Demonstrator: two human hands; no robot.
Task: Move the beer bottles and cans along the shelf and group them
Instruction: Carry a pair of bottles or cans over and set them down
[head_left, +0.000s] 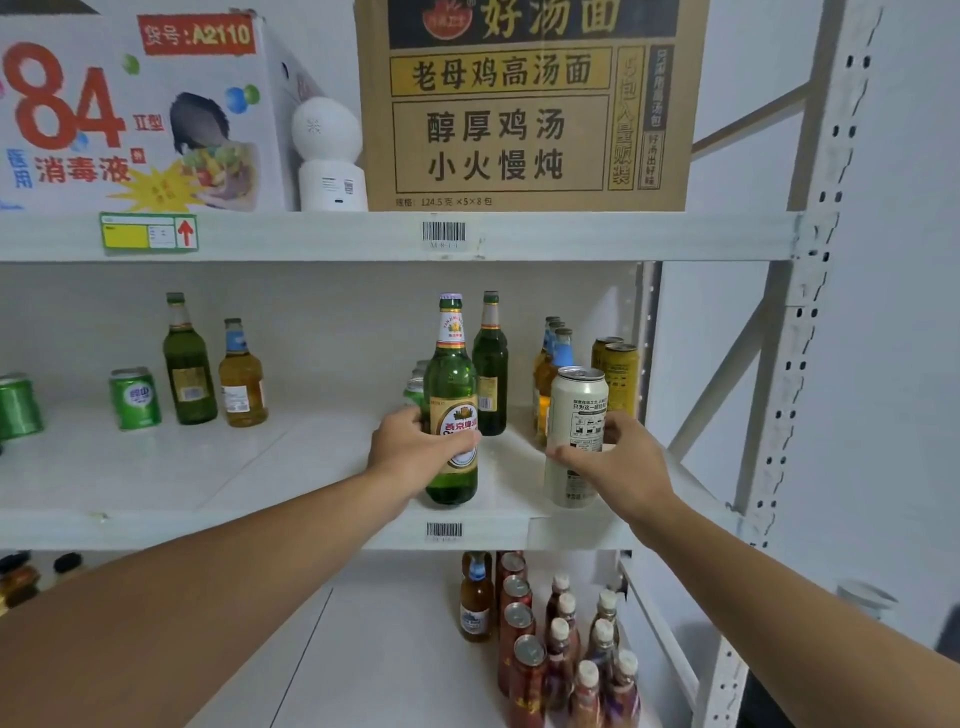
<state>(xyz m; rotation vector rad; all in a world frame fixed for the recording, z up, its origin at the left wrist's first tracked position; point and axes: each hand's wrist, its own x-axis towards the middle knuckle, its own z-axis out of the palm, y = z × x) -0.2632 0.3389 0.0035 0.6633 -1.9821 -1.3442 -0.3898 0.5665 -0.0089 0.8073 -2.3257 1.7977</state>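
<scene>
While fingers (415, 421) wrap the green bottle (451, 395), right fingers (608, 431) clasp the white can (575, 410).

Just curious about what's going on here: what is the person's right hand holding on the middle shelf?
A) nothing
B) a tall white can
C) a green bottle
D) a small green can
B: the right hand is wrapped around the tall white can near the shelf's front edge, while the left hand grips the green beer bottle.
</scene>
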